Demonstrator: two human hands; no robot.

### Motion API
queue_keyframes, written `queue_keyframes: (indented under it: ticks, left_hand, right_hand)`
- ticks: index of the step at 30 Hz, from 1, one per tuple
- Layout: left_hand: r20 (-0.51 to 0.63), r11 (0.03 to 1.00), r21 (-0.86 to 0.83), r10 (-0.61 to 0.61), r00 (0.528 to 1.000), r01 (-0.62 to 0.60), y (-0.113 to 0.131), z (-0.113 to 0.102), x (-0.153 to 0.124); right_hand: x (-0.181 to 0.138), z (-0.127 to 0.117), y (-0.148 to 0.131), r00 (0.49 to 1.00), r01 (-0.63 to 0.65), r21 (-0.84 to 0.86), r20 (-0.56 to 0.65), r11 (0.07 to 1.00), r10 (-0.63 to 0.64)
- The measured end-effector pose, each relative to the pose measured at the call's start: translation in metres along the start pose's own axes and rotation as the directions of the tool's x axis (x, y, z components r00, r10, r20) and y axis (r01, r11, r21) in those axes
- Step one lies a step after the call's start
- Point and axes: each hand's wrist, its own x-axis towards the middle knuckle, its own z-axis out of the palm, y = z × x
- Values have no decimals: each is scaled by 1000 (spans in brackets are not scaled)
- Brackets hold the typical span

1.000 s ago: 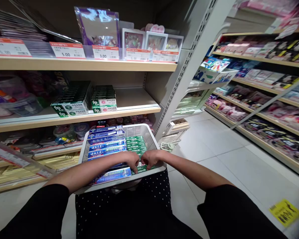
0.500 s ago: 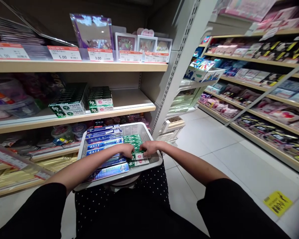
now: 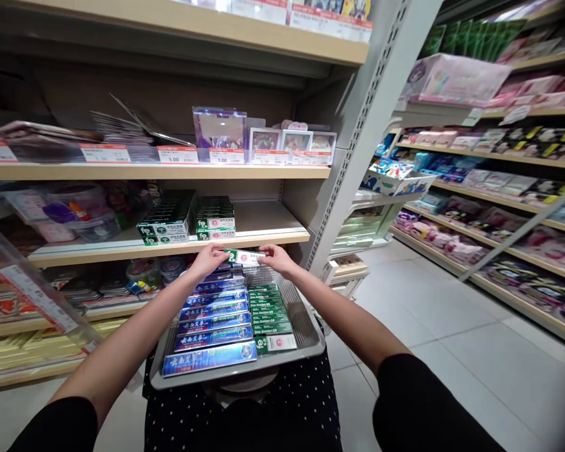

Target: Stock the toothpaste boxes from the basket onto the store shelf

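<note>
1. Two hands share one thing: the left hand (image 3: 210, 256) and the right hand (image 3: 274, 256) each pinch an end of a green-and-white box (image 3: 243, 257), fingers closed narrowly on it.
2. The box lies level between them, lifted above the far end of a grey basket (image 3: 309, 323) and just near the front edge of the middle shelf (image 3: 268, 236).
3. The basket rests on a black dotted lap (image 3: 245, 414). In its left half lie long blue boxes (image 3: 211, 320), in rows from near to far.
4. Its right half holds a row of green boxes (image 3: 266, 306), and the nearest of them shows a white end.
5. On the shelf, to the left of the hands, stand two stacks of dark green boxes (image 3: 169, 221), the right one (image 3: 215, 220) close to the left hand.
6. One shelf higher, red-and-white price tags (image 3: 176, 154) run along the edge.
7. To the right, pale floor tiles (image 3: 428, 314) lead along the far shelves.
</note>
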Motion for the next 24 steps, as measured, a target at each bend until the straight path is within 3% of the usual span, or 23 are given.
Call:
queue_keyframes:
  ticks: [2,4,7,12,18,24]
  left_hand:
    - [-201,996,-11,88,976,-92,1,-11,10]
    - [-358,981,45,192,914,-188,3,-23,21]
    - [-480,943,179,333,812,-282,8,-37,33]
    - [-552,919,323,377,744,-227,5,-46,45]
    - [-577,936,262,347,739,-235,-3,-41,57]
    - [-583,931,280,359,728,-235,-7,-38,71]
  right_hand:
    - [18,19,-14,986,87,2,-144,996,-86]
    - [35,37,-30,961,160,30,-232,987,-149]
    - [58,61,-49,932,245,89,-294,965,-210]
    - [81,90,-52,898,293,-4,-342,956,-276]
    - [96,102,-36,834,333,-187,-399,924,-381]
    - [110,99,-34,853,325,-155,-377,933,-360]
